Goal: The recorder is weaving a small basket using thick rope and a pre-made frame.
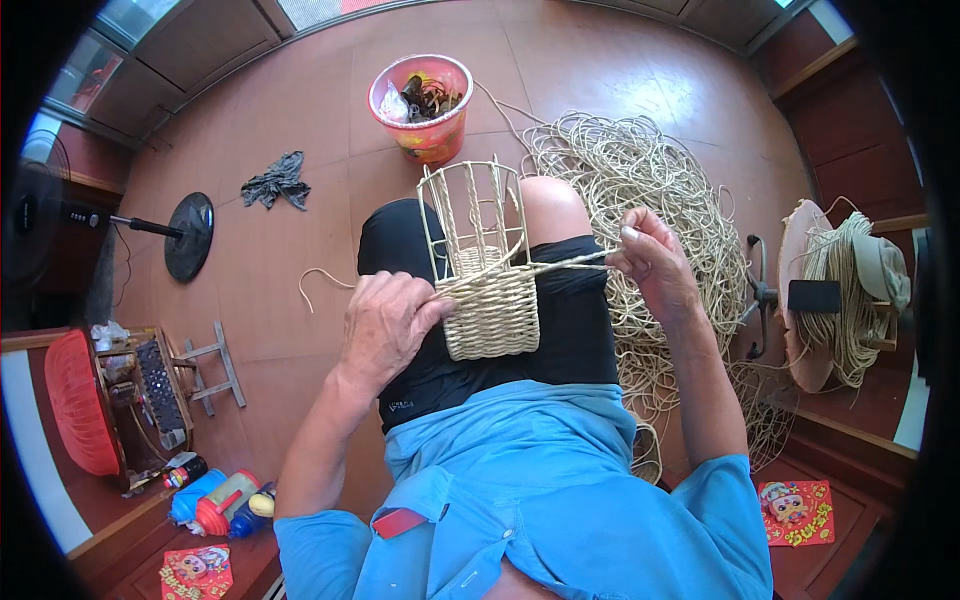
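Note:
A small woven basket (pixel 492 322) lies across my lap. Its near part is tightly woven, while the far part is an open frame of twisted uprights with a rim. My left hand (pixel 388 322) is closed on the basket's left side, thumb against the weave, and a loose cord end sticks out beyond it to the left. From the basket a pale cord (pixel 568 264) runs taut to the right. My right hand (pixel 655 258) pinches that cord, held off to the right of the basket. The left fingertips are partly hidden.
A big tangled heap of cord (pixel 640 170) covers the floor at right. A red bucket (pixel 436 140) stands ahead, near a dark crumpled cloth (pixel 275 180). A round fan base (pixel 189 237) and a small wooden stool (pixel 215 368) are at left; a coil of cord (pixel 845 290) sits at far right.

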`<move>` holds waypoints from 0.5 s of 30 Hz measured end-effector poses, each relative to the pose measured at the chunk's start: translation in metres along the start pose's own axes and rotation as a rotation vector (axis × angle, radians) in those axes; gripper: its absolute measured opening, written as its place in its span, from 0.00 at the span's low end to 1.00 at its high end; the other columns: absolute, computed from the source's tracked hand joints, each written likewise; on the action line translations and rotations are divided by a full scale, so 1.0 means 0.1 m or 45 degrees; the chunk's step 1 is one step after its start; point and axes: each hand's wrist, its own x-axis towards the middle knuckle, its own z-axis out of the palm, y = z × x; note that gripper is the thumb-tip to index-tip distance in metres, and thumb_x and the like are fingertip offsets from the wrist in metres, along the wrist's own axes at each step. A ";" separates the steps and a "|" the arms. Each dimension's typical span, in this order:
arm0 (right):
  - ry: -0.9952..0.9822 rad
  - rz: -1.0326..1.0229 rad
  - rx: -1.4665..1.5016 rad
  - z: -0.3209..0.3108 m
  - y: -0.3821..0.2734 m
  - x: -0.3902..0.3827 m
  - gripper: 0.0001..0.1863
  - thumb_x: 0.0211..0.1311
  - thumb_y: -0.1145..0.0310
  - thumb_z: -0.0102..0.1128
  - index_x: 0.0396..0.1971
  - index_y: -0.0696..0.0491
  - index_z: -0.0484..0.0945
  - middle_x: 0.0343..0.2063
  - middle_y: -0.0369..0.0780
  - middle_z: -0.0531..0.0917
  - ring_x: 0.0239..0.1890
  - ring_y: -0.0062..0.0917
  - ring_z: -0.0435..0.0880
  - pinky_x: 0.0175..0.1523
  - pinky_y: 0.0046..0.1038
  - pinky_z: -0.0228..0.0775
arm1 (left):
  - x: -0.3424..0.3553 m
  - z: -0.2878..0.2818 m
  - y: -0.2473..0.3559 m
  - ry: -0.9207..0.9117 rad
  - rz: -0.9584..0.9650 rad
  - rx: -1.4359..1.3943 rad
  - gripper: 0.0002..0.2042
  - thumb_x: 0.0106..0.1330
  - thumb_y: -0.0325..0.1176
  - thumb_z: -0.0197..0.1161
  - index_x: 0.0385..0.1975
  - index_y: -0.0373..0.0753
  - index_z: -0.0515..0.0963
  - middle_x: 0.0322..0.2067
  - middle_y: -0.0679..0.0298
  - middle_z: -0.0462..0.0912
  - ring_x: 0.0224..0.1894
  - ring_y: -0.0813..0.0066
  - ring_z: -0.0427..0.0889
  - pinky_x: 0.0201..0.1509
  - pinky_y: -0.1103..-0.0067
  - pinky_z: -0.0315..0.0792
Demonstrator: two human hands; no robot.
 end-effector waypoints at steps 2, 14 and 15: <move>0.015 0.005 0.016 -0.02 0.01 0.00 0.07 0.76 0.67 0.65 0.45 0.51 0.76 0.25 0.27 0.72 0.27 0.14 0.72 0.46 0.24 0.76 | 0.01 -0.04 -0.07 0.094 0.030 -0.035 0.11 0.76 0.40 0.68 0.36 0.39 0.83 0.33 0.56 0.83 0.38 0.54 0.81 0.46 0.63 0.74; -0.054 0.042 0.188 -0.04 0.14 0.12 0.08 0.76 0.65 0.67 0.44 0.50 0.77 0.22 0.25 0.69 0.26 0.14 0.71 0.47 0.24 0.75 | -1.48 -0.84 -1.67 0.808 -0.986 -0.553 0.15 0.85 0.40 0.56 0.31 0.45 0.74 0.27 0.77 0.69 0.26 0.87 0.65 0.29 0.82 0.61; -0.049 0.038 0.183 -0.05 0.14 0.13 0.08 0.76 0.64 0.67 0.44 0.50 0.78 0.22 0.24 0.69 0.26 0.14 0.71 0.48 0.24 0.75 | -1.65 -1.00 -1.88 0.912 -0.978 -0.648 0.14 0.85 0.40 0.55 0.31 0.46 0.73 0.27 0.77 0.69 0.27 0.87 0.65 0.30 0.83 0.61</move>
